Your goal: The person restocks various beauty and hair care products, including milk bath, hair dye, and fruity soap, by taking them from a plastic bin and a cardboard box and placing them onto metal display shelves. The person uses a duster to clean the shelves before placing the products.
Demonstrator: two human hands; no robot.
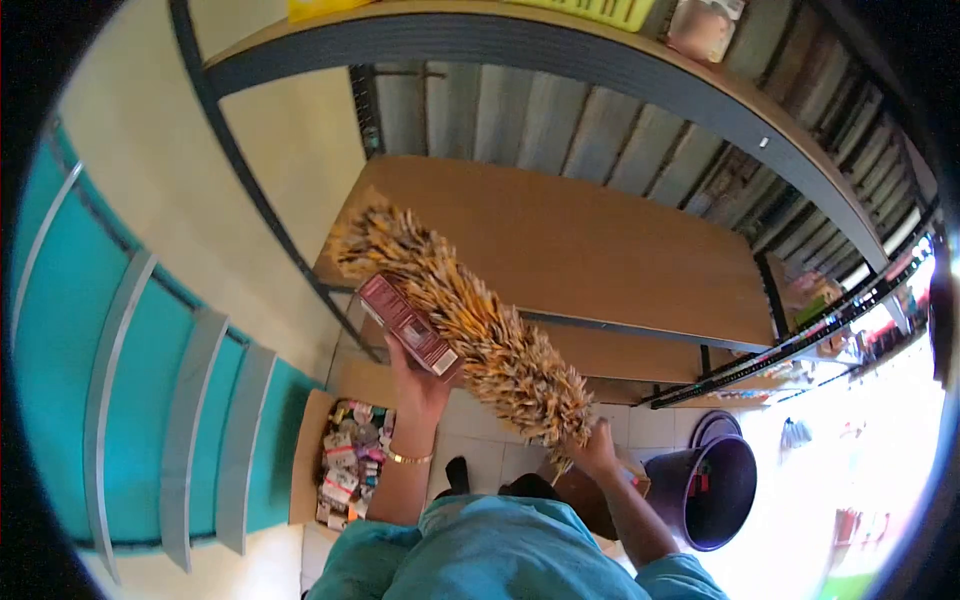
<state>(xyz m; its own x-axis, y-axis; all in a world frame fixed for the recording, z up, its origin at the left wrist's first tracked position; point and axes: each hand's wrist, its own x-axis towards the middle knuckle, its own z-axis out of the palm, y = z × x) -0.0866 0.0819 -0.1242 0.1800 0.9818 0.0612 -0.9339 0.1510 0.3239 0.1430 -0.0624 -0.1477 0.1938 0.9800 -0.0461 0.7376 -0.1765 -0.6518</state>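
Observation:
My left hand (420, 385) holds a dark red printed box (410, 325) from below, its fingers mostly hidden behind it. Right beside the box, a long feather duster (480, 330) with brown, yellow and grey feathers slants across the view and overlaps the wooden shelf. My right hand (597, 450) is closed round the lower end of the duster, where the handle is hidden by the fist and feathers. The far tip of the duster lies above the shelf's left end.
Before me stands a rack with black metal edges and a bare brown shelf board (600, 240). A carton of small packages (350, 460) sits on the floor at left. A dark round bin (715, 490) stands at right. Teal wall shelves (110, 400) line the left side.

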